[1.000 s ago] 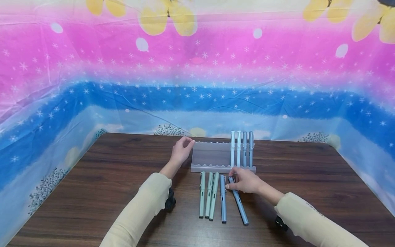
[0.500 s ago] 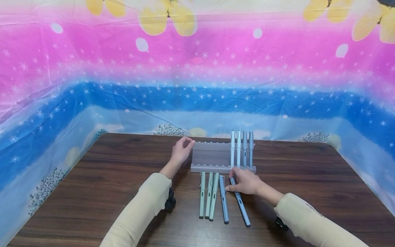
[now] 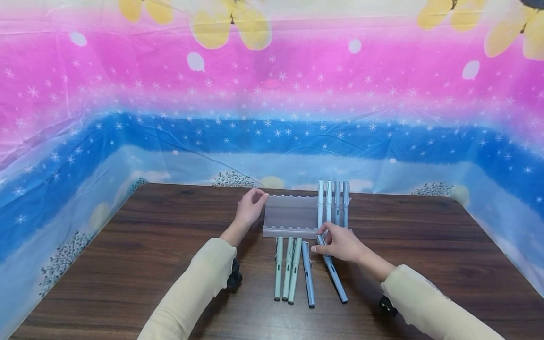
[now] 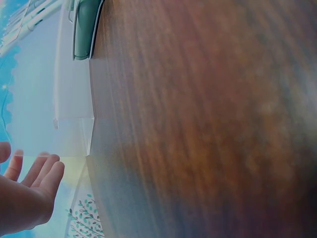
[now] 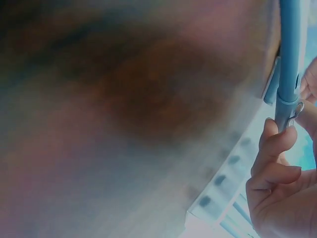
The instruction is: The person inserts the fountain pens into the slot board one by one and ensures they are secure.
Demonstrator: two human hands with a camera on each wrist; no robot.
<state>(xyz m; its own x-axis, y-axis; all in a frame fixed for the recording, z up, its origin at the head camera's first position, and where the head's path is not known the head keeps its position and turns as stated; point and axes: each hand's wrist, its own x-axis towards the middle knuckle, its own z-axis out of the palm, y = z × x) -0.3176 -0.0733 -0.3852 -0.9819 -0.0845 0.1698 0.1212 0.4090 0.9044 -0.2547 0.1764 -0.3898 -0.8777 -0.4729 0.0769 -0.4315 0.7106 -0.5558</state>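
Observation:
My left hand [image 3: 250, 208] pinches the upper left corner of a clear pen rack [image 3: 293, 212] between thumb and fingertips. In the left wrist view its fingers reach the rack's side edge. With thumb and fingers, my right hand [image 3: 344, 245] holds a blue pen [image 3: 336, 279] by its capped end, just in front of the rack. The pen slants, its other end pointing down toward me; the right wrist view shows the cap's clip beside the fingers. Two pale pens [image 3: 320, 205] and two blue-grey pens [image 3: 346, 203] stand side by side in the rack's right part.
On the wooden table [image 3: 170, 293], three green pens [image 3: 278, 271] lie before the rack. Another blue pen [image 3: 309, 278] lies to their right, near my right fingertips. A patterned cloth [image 3: 272, 132] surrounds the table's back and sides.
My right hand has raised the blue pen's cap end and moved slightly toward the rack. The other blue pen has tilted a little. My left hand stays at the rack corner.

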